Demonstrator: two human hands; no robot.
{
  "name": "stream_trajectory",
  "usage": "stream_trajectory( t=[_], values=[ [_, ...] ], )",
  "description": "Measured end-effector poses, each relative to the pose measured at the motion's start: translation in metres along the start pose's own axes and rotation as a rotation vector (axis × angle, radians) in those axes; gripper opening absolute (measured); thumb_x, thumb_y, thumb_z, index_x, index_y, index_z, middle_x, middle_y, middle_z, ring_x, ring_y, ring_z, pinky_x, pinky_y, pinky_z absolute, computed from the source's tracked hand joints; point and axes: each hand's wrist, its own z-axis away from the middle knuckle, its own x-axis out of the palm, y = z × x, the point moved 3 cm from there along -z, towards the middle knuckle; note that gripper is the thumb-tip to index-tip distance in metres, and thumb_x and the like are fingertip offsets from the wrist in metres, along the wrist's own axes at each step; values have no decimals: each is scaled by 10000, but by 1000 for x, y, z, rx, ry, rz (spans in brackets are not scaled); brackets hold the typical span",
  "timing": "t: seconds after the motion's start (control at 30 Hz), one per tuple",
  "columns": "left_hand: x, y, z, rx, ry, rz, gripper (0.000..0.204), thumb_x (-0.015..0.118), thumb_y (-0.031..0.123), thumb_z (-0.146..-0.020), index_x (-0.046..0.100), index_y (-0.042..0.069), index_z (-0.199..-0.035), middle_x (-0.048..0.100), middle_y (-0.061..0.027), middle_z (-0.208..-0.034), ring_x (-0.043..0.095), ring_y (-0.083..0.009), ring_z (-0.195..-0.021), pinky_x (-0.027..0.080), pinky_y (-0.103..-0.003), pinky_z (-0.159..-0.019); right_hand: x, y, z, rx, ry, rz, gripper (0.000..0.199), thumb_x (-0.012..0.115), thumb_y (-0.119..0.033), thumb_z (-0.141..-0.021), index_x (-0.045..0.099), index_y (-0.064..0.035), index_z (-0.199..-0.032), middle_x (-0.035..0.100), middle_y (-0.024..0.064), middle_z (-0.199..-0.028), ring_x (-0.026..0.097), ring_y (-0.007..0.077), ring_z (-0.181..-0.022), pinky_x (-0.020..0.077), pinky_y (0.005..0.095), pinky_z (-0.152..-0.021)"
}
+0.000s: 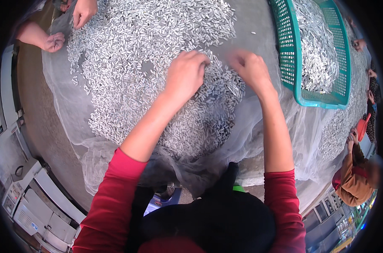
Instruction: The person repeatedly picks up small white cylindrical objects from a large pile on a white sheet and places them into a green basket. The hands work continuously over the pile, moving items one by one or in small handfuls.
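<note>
- The left hand is bending over the small silvery pieces; its fingers are curling downward and hiding their tips; whether it is gripping a piece, I cannot tell;
- The right hand is hovering just beside it, near the right edge of the pile; it is showing blurred, fingers curling inward; whether it is holding anything, I cannot tell;
- The small silvery pieces are lying in a broad, loose heap under the left hand, spreading away to its left, beyond it, and back between the two forearms; one single piece is lying apart, just beyond the right hand;
- A sheer pale netting is lying beneath the heap, bunching in folds nearer the body than both hands; the bench is carrying all of this;
- A green basket is standing to the right of the right hand, well apart from it; it is holding longer silvery pieces;
- Two co-workers' hands, one closing loosely and one pointing its fingers down to the heap, are working far to the left of the left hand;
- A person in a brown jacket is sitting or standing, I cannot tell which, far to the right of the right hand; a red object is showing near that person's hands.
</note>
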Motion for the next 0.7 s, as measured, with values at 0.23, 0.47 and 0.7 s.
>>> stream_trajectory(
  t=[0.23,0.47,0.7],
  values=[
    [46,1,-33,314,-157,-222,196,624,72,-793,669,123,-977,653,-12,-937,570,-235,-946,457,-381,-840,8,18,59,47,-69,171,183,665,-137,-784,631,-108,-962,676,116,-898,657,339,-831,522,439,-716],
    [25,-2,-30,162,-175,-46,218,633,123,-836,679,152,-1047,668,-29,-963,606,-211,-934,464,-342,-815,27,34,83,-81,35,105,324,690,-98,-759,565,-113,-1057,641,114,-963,651,337,-821,525,436,-701],
    [16,1,-7,-423,-388,867,189,577,135,-917,668,33,-1048,664,-45,-953,621,-116,-907,483,-271,-791,14,58,84,83,-52,-545,330,677,-36,-784,630,-77,-1108,651,60,-964,642,180,-813,522,304,-735]
  ],
)
